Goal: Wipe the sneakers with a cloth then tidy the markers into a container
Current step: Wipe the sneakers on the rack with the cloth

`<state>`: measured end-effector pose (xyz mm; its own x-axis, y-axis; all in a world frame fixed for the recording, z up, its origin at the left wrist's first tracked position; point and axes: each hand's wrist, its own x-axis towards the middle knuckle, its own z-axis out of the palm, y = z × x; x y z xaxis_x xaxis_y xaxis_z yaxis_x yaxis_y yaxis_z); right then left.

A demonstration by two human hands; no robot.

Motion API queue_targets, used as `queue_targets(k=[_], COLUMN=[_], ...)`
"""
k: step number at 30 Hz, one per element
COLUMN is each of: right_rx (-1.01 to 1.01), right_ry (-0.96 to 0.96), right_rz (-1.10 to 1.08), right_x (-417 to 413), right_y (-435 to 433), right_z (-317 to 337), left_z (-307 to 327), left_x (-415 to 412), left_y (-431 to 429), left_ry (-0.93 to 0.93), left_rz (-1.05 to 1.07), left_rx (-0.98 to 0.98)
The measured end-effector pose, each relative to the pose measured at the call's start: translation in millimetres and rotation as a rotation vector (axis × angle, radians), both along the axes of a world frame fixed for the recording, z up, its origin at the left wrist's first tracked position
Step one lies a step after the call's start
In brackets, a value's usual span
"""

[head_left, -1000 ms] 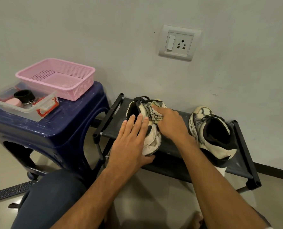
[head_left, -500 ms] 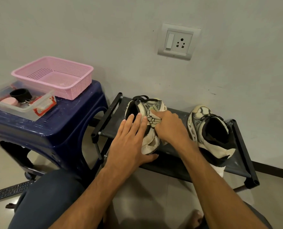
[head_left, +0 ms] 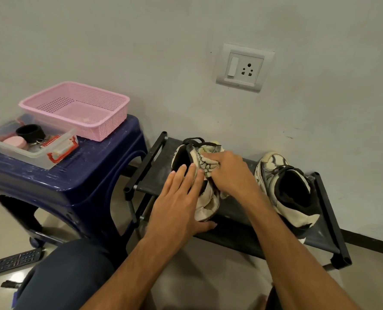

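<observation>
- A person sits facing a low black shoe rack (head_left: 151, 186) set against a wall, with two white-and-black sneakers on its top shelf.
- The left hand (head_left: 179, 204) lies flat on the left sneaker (head_left: 207, 210), fingers straight and close together. It steadies the shoe and grips nothing.
- The right hand (head_left: 229, 173) is curled round a bunched, patterned cloth (head_left: 205, 163) and presses it onto the top of that same sneaker.
- The right sneaker (head_left: 284, 193) stands apart, further right on the shelf.
- Risk: the left sneaker sits near the shelf's near edge. A hard wipe toward the person could slide it off, because a flat palm only presses and cannot catch it.
- Risk: the cloth may snag on the black laces at the shoe's far end and drag the shoe along.
- Risk: the right forearm passes just beside the right sneaker, so a wide stroke could knock it.
- On the left, a blue stool (head_left: 89, 175) carries a pink basket (head_left: 121, 101) and a clear container (head_left: 38, 158). Its contents are blurred, so no markers can be picked out with certainty.
</observation>
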<state>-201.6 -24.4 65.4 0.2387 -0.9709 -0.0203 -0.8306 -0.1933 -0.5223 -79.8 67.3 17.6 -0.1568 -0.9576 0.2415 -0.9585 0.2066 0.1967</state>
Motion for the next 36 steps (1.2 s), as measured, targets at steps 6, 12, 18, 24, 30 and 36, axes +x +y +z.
queue_targets(k=[6,12,18,24,30,36], right_rx=[-0.043,-0.129,-0.034,0.011,0.042,0.020], right_ry=[0.026,0.022,0.043,-0.008,0.008,-0.007], right_rz=[0.029,0.076,-0.001,-0.022,-0.038,-0.089], right_x=[7.6,10.5,-2.7,-11.4,-10.1,-19.2], right_y=[-9.2,-7.7,-5.0,-3.6,2.6,3.6], right_z=[2.1,-2.8,0.2,-11.3,-15.1,-18.2], left_z=[-1.1,-3.2,-2.5,2.0,0.5,2.7], left_x=[0.5,-0.4,-5.1,1.2,0.6,-3.8], left_y=[1.6,0.8,0.5,2.7,1.3,1.8], left_ry=[0.022,-0.018,-0.012,0.049,0.063,0.045], left_rz=[-0.001,0.012,-0.019,-0.004,0.014,-0.003], left_rx=[0.005,0.002,-0.012,-0.016,-0.012,-0.020])
